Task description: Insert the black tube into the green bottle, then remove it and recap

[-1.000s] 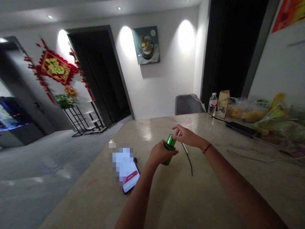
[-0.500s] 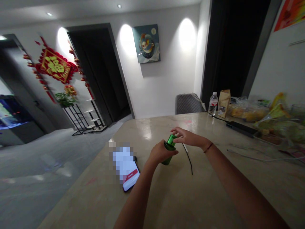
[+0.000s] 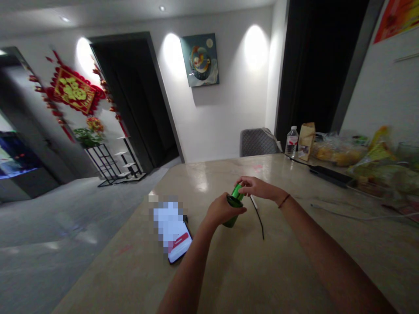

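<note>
Mid-table, near the centre of a pale stone-look table [image 3: 248,270]: one small green bottle [image 3: 231,219], upright or slightly tilted, base at or just above the tabletop. Left hand [image 3: 224,210] wrapped firmly round the bottle's body, thumb across the front. Right hand [image 3: 258,188] pinching one shiny green cap [image 3: 237,192] between fingertips, tilted just above the bottle's dark mouth; whether cap and neck touch, impossible to tell from here.

Judged by look alone: a light, rigid container, glossy and probably slick, possibly glass and so liable to chip or crack against a hard top. Safest hold likely round the wider body, as here, with the narrow cap taken by its sides between thumb and fingers.

Alongside, by count: one phone [image 3: 179,245], screen lit, just left of the left forearm; one thin dark cord [image 3: 260,220] lying just right of the bottle, under the right wrist. Well apart, at the far right end: one clear water bottle [image 3: 292,141], one brown paper bag [image 3: 307,140] beside it, several plastic bags of food [image 3: 340,152]. Beyond the far edge, one grey quilted chair [image 3: 257,142].
</note>
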`<move>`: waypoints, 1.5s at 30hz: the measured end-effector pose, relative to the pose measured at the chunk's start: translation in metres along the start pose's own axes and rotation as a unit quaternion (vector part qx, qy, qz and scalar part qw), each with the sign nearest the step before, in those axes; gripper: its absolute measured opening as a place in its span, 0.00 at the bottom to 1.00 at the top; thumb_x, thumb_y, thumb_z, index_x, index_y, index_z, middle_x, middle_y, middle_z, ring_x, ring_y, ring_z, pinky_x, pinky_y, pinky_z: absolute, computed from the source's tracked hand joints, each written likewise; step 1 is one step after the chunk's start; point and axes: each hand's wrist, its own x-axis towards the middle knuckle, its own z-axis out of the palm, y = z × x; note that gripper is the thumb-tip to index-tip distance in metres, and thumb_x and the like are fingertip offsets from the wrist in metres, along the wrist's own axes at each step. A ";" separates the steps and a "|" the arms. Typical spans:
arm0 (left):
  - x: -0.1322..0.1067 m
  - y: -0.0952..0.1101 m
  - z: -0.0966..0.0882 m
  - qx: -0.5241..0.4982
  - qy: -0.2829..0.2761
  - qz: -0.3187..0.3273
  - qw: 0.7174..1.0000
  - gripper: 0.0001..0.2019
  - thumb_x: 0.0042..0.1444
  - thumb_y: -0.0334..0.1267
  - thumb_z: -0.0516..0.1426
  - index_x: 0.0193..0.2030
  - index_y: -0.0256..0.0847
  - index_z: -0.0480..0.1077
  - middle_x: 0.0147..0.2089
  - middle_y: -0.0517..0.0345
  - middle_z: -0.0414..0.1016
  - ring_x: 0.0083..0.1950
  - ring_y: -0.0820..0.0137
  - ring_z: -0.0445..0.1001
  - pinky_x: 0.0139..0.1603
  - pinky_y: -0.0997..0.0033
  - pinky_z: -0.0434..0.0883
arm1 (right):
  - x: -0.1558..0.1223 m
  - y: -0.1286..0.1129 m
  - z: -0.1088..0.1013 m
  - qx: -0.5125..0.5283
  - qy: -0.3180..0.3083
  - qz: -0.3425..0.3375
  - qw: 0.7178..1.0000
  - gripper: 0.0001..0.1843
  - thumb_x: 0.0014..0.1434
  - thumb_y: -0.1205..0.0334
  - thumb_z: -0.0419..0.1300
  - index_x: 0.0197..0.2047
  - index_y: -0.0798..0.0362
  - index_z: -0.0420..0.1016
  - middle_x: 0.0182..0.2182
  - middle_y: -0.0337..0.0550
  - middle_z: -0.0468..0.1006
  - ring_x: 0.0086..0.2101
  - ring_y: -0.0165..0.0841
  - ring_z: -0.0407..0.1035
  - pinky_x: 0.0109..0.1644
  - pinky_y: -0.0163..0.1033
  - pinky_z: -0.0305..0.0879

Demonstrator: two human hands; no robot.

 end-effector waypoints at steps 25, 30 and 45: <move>-0.004 0.004 -0.002 -0.002 -0.031 -0.011 0.999 0.29 0.32 0.58 0.59 0.39 0.41 0.66 0.37 0.54 0.74 0.35 0.66 0.72 0.30 0.74 0.64 | -0.007 -0.007 -0.007 -0.140 0.062 -0.002 0.988 0.22 0.50 0.55 0.56 0.47 0.57 0.65 0.33 0.43 0.72 0.29 0.28 0.65 0.33 0.33 0.59; -0.006 0.007 -0.003 -0.021 -0.035 -0.009 0.999 0.29 0.32 0.56 0.60 0.39 0.40 0.66 0.37 0.54 0.74 0.36 0.66 0.72 0.33 0.74 0.64 | -0.009 -0.009 -0.007 -0.163 0.015 0.022 0.986 0.19 0.51 0.50 0.54 0.36 0.58 0.71 0.22 0.41 0.71 0.23 0.27 0.63 0.26 0.33 0.56; -0.001 0.000 0.001 -0.026 -0.023 -0.005 0.999 0.29 0.32 0.59 0.59 0.38 0.40 0.66 0.37 0.54 0.73 0.36 0.66 0.71 0.32 0.73 0.65 | 0.014 0.086 -0.025 0.008 0.264 0.042 0.964 0.23 0.41 0.62 0.62 0.42 0.57 0.62 0.35 0.45 0.71 0.33 0.31 0.67 0.37 0.38 0.64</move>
